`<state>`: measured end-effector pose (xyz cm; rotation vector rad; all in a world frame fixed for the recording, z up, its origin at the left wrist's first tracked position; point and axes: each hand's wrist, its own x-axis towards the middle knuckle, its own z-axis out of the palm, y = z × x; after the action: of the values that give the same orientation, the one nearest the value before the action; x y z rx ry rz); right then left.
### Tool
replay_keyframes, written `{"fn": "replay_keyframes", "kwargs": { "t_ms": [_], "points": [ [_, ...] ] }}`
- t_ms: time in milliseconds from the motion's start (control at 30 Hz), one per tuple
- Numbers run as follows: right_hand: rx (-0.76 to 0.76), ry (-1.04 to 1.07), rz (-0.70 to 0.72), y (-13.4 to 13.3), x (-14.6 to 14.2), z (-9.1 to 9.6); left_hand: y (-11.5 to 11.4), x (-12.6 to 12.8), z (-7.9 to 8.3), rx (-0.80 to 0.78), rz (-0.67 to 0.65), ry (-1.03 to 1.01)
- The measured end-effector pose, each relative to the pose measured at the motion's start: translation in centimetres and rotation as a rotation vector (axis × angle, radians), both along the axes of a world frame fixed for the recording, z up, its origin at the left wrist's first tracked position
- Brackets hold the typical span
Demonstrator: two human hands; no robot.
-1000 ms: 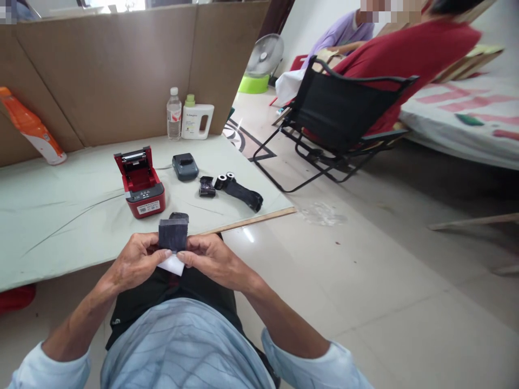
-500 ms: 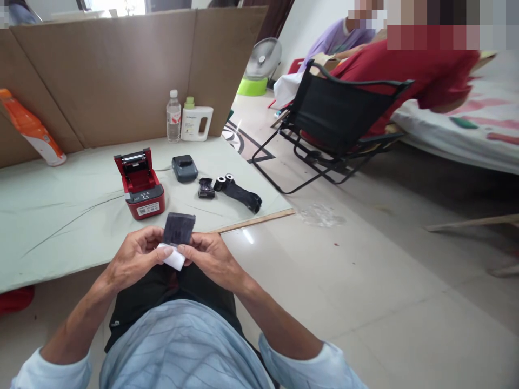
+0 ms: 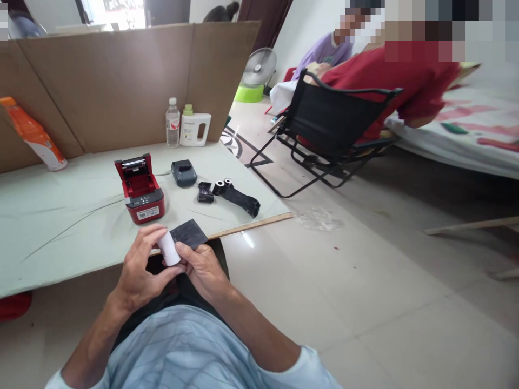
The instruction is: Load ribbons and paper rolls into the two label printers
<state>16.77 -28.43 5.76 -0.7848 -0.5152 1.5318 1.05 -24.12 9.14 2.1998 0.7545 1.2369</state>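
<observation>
Cardboard sheeting is standing as a screen behind the pale green table. Off to the right, a black folding chair is holding a person in red. On the table a red label printer is sitting with its lid up, with a smaller grey printer and a strip of black rolls lying near it. Just in front of the table edge, the left hand is curling around a white paper roll, pinching it between thumb and fingers. The right hand is pinching the near edge of a dark wrapper sheet, which is fanning out behind the roll. By the look of it, the roll is being stripped of that wrapper. Getting it clear is calling for a steady pinch on the roll while the sheet is drawn away.
</observation>
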Motion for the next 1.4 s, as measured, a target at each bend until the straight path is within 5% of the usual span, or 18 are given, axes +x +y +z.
{"fn": "replay_keyframes", "kwargs": {
  "t_ms": [100, 333, 567, 667, 833, 1100, 1400],
  "points": [
    [0.017, 0.039, -0.005, 0.0, -0.3, 0.2, -0.1, 0.2, -0.3, 0.183, 0.062, 0.062],
    [0.055, 0.06, -0.118, 0.0, -0.5, 0.8, 0.3, -0.4, 0.8, 0.162, -0.007, 0.103],
    [0.052, -0.081, -0.304, -0.2, -1.0, 0.7, 0.4, -0.2, 1.8, 0.317, -0.039, 0.226],
    [0.042, -0.063, -0.251, -0.1, -1.1, 0.3, 0.8, -0.3, 2.5, 0.344, -0.042, 0.316],
    [0.024, 0.064, -0.063, -0.1, -0.8, 0.5, 1.3, -0.6, 2.9, 0.217, -0.128, 0.27],
    [0.029, 0.268, 0.189, -0.4, -0.8, 2.2, 0.6, -0.4, 0.8, -0.18, -0.112, -0.091],
    [0.023, 0.342, 0.144, -0.9, -1.5, 3.8, 0.4, 0.0, 0.6, -0.473, -0.156, -0.315]
  ]
}}
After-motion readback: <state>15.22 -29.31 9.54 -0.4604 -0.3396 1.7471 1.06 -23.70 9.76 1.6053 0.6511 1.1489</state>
